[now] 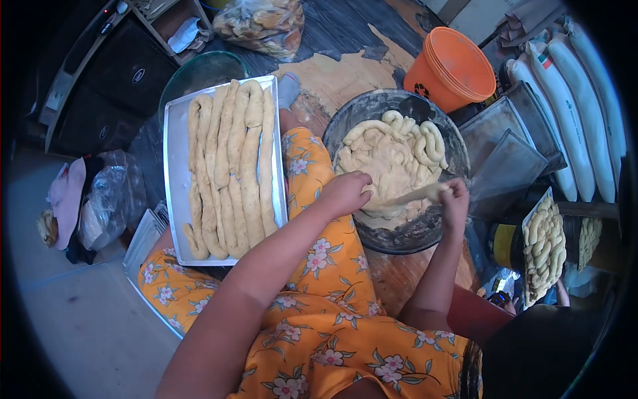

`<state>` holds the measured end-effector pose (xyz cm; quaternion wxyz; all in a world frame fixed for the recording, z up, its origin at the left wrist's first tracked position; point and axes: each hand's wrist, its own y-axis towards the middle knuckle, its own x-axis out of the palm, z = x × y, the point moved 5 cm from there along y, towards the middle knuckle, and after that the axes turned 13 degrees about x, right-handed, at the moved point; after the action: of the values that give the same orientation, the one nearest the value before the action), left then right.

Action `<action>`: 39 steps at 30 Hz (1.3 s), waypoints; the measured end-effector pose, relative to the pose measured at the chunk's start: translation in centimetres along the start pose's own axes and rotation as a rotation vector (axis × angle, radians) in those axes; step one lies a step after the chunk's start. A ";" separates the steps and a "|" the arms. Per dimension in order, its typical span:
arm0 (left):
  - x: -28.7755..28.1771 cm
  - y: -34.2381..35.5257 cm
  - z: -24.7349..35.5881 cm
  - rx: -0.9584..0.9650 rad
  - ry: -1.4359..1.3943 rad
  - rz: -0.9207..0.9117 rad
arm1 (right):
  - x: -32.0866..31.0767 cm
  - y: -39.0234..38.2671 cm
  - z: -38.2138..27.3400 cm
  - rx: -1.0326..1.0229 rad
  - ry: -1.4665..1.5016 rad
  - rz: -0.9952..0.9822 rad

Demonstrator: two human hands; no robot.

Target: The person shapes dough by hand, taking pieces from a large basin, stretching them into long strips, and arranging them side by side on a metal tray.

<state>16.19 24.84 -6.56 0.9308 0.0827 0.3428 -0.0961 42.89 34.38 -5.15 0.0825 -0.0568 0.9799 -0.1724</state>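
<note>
A strip of pale dough (415, 195) stretches over the large black basin (399, 243), blurred in its middle. Its right end is pinched by my right hand (456, 203) at the basin's right side. My left hand (345, 193) has its fingers closed at the strip's other end, by the basin's left rim. Soft floured dough (382, 156) fills the basin below, with thick rolled dough pieces (430, 143) lying along the far right side. To my left, a metal tray (178, 159) rests across my leg, holding several long dough ropes (239, 159) laid side by side.
Stacked orange buckets (458, 66) stand beyond the basin. White sacks (565, 106) and metal sheets (508, 163) line the right. Another tray carries twisted dough (545, 243). A bag of bread (259, 26) and a green tub (199, 70) sit at the back; a dark speaker (113, 86) stands left.
</note>
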 end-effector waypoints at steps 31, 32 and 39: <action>0.1 0.2 0.1 -0.006 -0.013 0.014 | 7.0 0.0 7.5 0.144 -1.002 -0.155; 0.2 0.1 0.0 -0.007 -0.011 0.016 | 7.0 0.5 8.5 0.141 -1.002 -0.157; 0.1 0.0 0.1 0.007 -0.015 0.024 | 13.2 0.5 19.1 -0.481 -1.605 -0.304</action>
<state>16.33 24.79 -6.56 0.9342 0.0891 0.3342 -0.0868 33.43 26.69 -24.92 0.7139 -0.3088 0.6162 0.1237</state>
